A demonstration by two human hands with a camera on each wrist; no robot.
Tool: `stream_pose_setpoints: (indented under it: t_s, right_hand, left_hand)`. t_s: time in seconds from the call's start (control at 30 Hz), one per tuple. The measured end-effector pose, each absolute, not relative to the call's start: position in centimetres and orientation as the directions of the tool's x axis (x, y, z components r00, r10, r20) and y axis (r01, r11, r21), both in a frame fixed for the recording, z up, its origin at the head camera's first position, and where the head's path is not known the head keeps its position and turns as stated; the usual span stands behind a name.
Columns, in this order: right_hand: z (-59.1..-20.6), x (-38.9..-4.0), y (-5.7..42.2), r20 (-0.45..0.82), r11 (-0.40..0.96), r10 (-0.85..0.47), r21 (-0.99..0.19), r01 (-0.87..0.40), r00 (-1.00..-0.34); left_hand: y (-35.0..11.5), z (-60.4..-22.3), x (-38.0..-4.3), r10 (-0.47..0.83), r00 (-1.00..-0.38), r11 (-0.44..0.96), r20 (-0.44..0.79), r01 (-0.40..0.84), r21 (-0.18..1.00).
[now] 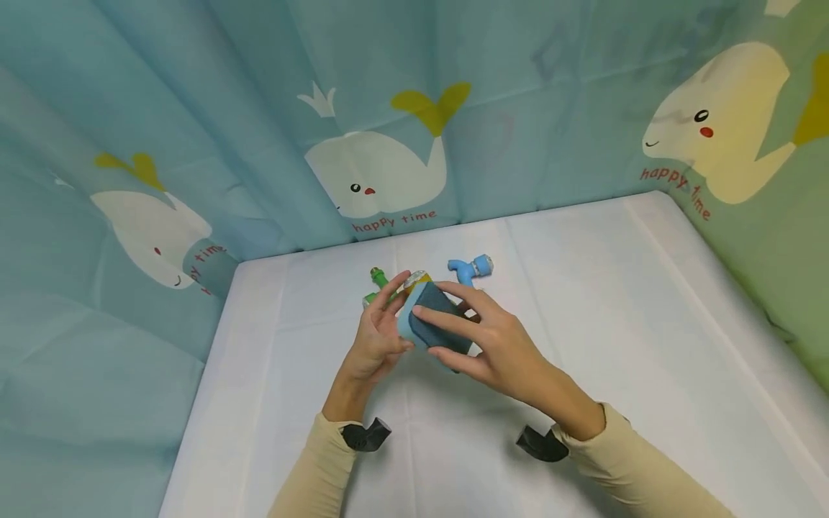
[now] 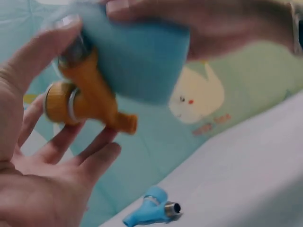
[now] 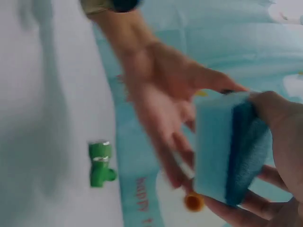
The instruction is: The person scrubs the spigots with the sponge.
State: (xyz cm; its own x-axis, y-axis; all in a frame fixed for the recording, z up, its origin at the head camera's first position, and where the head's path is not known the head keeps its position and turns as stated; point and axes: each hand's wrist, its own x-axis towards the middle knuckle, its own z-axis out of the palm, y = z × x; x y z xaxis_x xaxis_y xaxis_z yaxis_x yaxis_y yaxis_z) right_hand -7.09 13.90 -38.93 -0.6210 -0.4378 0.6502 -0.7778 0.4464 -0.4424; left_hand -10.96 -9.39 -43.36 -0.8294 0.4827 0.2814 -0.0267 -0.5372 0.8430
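My left hand (image 1: 374, 342) holds an orange-yellow toy-like tap (image 2: 92, 94), its thumb on the metal threaded end and fingers under the body in the left wrist view. My right hand (image 1: 501, 345) grips a sponge (image 1: 443, 324), light blue with a darker blue scouring layer, fingers and thumb spread round its edges. The light side of the sponge lies against the tap, which it mostly hides in the head view. Beyond the hands, a green tap (image 3: 100, 163) and a blue tap (image 1: 473, 269) lie on the white table.
The white-covered table (image 1: 311, 403) meets a blue-green curtain (image 1: 259, 93) with whale prints at the back and sides. A black wrist device (image 1: 366, 435) sits at the left cuff and another black device (image 1: 544, 444) at the right cuff.
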Motion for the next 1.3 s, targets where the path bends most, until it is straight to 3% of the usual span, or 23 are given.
stream_pose_setpoints:
  t_s: [0.17, 0.27, 0.4, 0.53, 0.6, 0.77, 0.93, 1.07, 1.3]
  right_hand:
    - [-40.6, -7.9, 14.8, 0.655, 0.617, -0.361, -0.367, -0.696, -0.664]
    - [-40.8, -8.1, 14.9, 0.682, 0.649, -0.299, -0.367, -0.666, -0.668]
    - [-40.8, -8.2, 14.2, 0.676, 0.660, -0.313, -0.350, -0.664, -0.667]
    - [-41.0, -8.3, 14.4, 0.647, 0.747, -0.258, -0.337, -0.573, -0.717]
    - [-40.9, -8.3, 14.6, 0.647, 0.732, -0.218, -0.387, -0.561, -0.731]
    - [-40.5, -8.1, 13.9, 0.687, 0.612, -0.242, -0.440, -0.657, -0.686]
    - [-40.6, -8.2, 13.9, 0.697, 0.700, -0.180, -0.405, -0.589, -0.694]
    - [-40.4, -7.6, 13.4, 0.711, 0.636, -0.167, -0.452, -0.626, -0.683]
    - [-41.3, -8.1, 13.5, 0.690, 0.704, -0.108, -0.456, -0.545, -0.716]
  left_hand:
    - [-8.9, -43.5, -10.6, 0.406, -0.898, -0.584, 0.169, -0.113, 0.803]
    - [-8.4, -43.4, -10.5, 0.347, -0.931, -0.597, 0.113, -0.126, 0.792]
    - [-7.5, -42.9, -10.3, 0.296, -0.952, -0.618, 0.078, -0.128, 0.776]
    - [-7.1, -42.7, -10.1, 0.282, -0.958, -0.654, 0.051, -0.153, 0.741]
    - [-7.0, -42.6, -10.0, 0.279, -0.959, -0.662, 0.039, -0.163, 0.732]
    - [-7.0, -42.6, -9.9, 0.278, -0.959, -0.629, 0.050, -0.143, 0.764]
    - [-6.9, -42.6, -9.6, 0.244, -0.968, -0.578, 0.058, -0.096, 0.811]
    - [-6.7, -42.6, -9.6, 0.206, -0.976, -0.565, 0.066, -0.063, 0.822]
    - [-6.2, -42.7, -9.5, 0.198, -0.979, -0.657, 0.051, -0.094, 0.748]
